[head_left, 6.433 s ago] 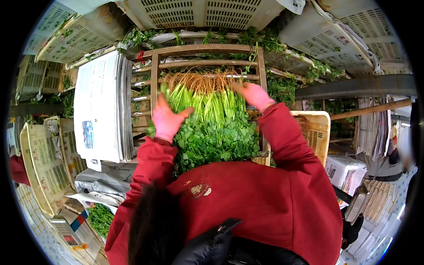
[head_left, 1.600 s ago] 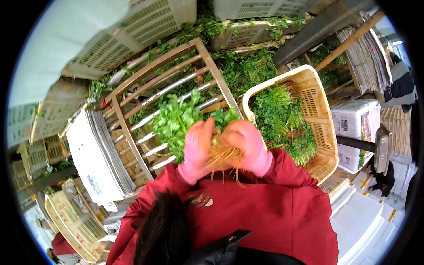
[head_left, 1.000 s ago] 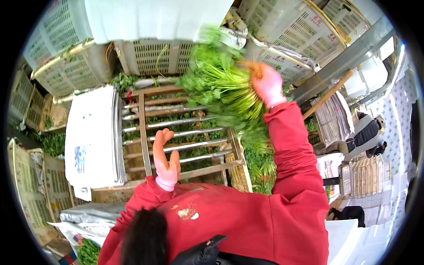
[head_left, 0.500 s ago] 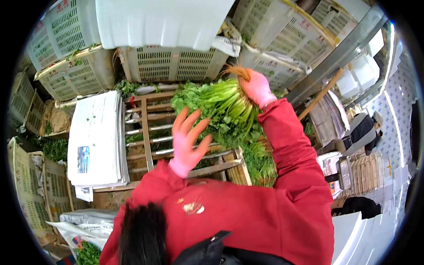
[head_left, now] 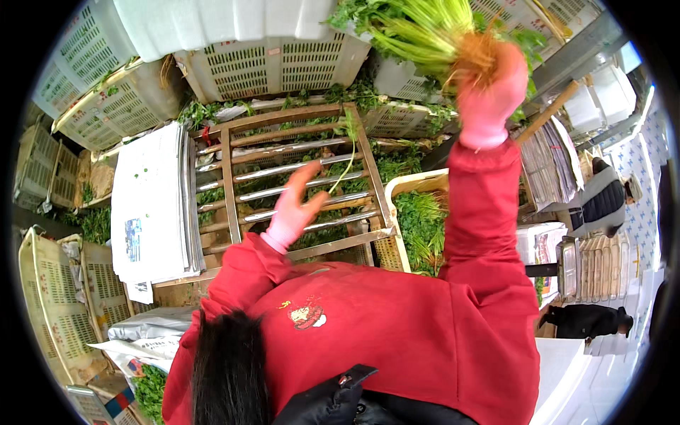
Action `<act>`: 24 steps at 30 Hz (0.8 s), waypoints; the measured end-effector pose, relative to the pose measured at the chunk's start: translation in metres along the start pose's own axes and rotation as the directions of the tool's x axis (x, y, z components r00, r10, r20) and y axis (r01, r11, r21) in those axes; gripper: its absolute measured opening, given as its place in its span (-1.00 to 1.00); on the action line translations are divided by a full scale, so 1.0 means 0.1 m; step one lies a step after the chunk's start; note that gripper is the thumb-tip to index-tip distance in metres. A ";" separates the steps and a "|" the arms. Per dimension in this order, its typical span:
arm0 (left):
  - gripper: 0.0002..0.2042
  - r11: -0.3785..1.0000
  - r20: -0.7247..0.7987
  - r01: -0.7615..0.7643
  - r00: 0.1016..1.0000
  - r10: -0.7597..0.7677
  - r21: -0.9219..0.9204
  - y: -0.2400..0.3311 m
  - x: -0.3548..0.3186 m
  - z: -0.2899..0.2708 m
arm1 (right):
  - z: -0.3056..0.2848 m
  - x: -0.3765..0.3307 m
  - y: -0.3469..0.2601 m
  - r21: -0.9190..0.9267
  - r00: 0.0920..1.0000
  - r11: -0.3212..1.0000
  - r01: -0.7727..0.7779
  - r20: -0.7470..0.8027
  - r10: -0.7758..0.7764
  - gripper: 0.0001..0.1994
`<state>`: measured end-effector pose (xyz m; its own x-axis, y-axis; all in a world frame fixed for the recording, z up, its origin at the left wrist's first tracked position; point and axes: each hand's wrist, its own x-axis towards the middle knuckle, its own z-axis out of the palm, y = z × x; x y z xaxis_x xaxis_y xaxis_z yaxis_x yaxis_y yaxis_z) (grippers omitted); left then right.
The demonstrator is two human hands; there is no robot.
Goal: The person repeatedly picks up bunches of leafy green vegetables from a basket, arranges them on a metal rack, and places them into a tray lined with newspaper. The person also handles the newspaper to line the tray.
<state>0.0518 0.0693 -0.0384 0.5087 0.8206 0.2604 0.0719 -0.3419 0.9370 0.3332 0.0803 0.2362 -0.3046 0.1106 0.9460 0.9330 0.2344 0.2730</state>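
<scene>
My right hand [head_left: 494,92], in a pink glove, is closed round the root end of a bunch of coriander [head_left: 425,28], raised at the upper right. Its brown roots stick out by my fingers, and its green stems and leaves spread toward the upper left. My left hand [head_left: 294,209], gloved with orange fingers, is over the slatted rack [head_left: 294,115] with its fingers apart. A single thin sprig [head_left: 350,145] stretches across the slats, its stem's lower end close to my left fingertips; whether they touch is hard to tell.
Stacked newspapers [head_left: 154,205] lie left of the rack. A yellowish crate [head_left: 399,185] of greens stands to its right. Pale slatted crates [head_left: 276,67] line the back, with more at the left. A metal post [head_left: 577,51] slants at the upper right. People are farther off at right.
My right hand has lifted the coriander bunch up and to the right, off the rack. A lone sprig now shows on the slats. My left hand remains over the rack.
</scene>
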 end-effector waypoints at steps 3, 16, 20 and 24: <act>-0.19 0.495 0.290 0.255 0.957 -0.007 -0.830 0.44 -0.13 0.41 | 0.04 -0.80 -0.60 0.094 0.970 0.995 -0.036 0.242 0.012 -0.76; -0.26 0.106 0.334 0.446 0.789 -0.517 -0.889 -0.26 -1.08 0.29 | 0.15 -2.51 -2.21 0.519 0.430 0.757 -0.397 0.834 -0.346 -0.77; -0.29 -0.018 0.485 0.568 0.683 -0.546 -0.823 -0.23 -1.10 0.15 | 0.47 -2.15 -2.06 0.462 0.408 0.756 -0.463 0.869 -0.281 -0.68; -0.21 0.143 0.671 0.758 0.636 -0.381 -0.637 -0.04 -0.97 0.05 | 1.41 -1.19 -1.58 0.414 0.408 0.048 -0.909 0.861 0.304 -0.79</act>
<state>0.0065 -0.0111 -0.0686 0.8717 0.3450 -0.3481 -0.1505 0.8643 0.4799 0.1948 0.1663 0.0554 -0.0060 0.9477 0.3190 0.2425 0.3109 -0.9190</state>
